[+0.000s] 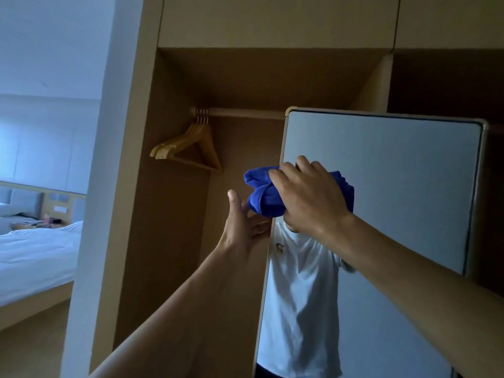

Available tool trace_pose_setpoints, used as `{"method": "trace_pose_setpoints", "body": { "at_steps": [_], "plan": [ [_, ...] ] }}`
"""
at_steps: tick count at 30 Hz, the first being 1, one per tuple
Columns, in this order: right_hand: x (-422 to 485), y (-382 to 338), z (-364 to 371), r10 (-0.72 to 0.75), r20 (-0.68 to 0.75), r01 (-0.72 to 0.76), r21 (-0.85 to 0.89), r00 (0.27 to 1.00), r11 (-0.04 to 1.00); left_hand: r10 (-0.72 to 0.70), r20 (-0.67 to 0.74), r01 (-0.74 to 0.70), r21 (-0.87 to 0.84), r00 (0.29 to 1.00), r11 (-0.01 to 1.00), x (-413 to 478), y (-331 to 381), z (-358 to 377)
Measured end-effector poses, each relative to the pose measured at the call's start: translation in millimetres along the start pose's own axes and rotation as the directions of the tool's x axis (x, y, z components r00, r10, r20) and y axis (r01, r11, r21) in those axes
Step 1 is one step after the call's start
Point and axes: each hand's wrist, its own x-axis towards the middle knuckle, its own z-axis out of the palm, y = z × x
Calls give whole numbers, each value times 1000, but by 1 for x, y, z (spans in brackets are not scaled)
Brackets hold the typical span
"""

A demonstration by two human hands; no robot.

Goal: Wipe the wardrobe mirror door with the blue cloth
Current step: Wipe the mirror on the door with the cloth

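From the head view, the only 1 I had, the wardrobe (174,214) stood open in front of me and its mirror door (395,186) was swung out toward the camera. The right grip (308,195) was clenched round the blue cloth (259,184), fingers curled over the bunched wad and pressing it against the glass near the door's left edge, in the upper part of the mirror. A fold of the cloth stuck out past that edge to the left.

The left grip (242,225) sat just below the cloth, released. Its fingers lay straight against the door's edge with the thumb raised and free, and it looked to be steadying the panel. Its fingertips were hidden behind the cloth and the frame.

I judged the wipe as under way. The cloth was on the glass, but I saw no streaks or damp marks, so I could not tell which areas were done. The wide right side and the lower half, where a white T-shirt (300,268) was reflected, looked left to cover.

Inside the wardrobe, wooden hangers (188,148) hung from the rail (245,112). A bed (35,249) showed far left.
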Motion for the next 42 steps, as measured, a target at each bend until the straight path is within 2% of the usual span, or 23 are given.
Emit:
{"method": "trace_pose_setpoints", "body": {
  "at_steps": [5, 11, 17, 19, 24, 29, 35, 42],
  "plan": [
    [0, -1, -8, -37, 60, 40, -47, 998, 998, -58, 16, 57, 37, 998, 998, 0, 12, 2],
    [22, 1, -18, -33, 29, 37, -138, 999, 990, -66, 49, 64, 39, 997, 997, -2, 11, -3],
    [-11, -13, -4, -107, 64, 110, -61, 992, 992, -104, 42, 106, -41, 994, 994, 4, 12, -3],
    [-25, -21, 1, -117, 71, 120, -41, 991, 992, -137, 94, 143, -55, 986, 988, 6, 15, -7],
    [-46, -36, 6, -143, 102, 144, -8, 984, 989, -248, 181, 238, 75, 952, 968, 11, 22, -18],
    [-75, -58, 24, -216, 226, 218, 19, 950, 976, -205, 193, 145, 286, 959, 947, 9, 22, -14],
    [-106, -85, 36, -314, 340, 286, 132, 886, 949, -142, 144, 82, 358, 979, 930, -9, 3, -12],
    [-97, -80, 26, -278, 287, 267, 78, 917, 961, -206, 140, 109, 507, 968, 855, -21, -15, -27]
  ]
}}
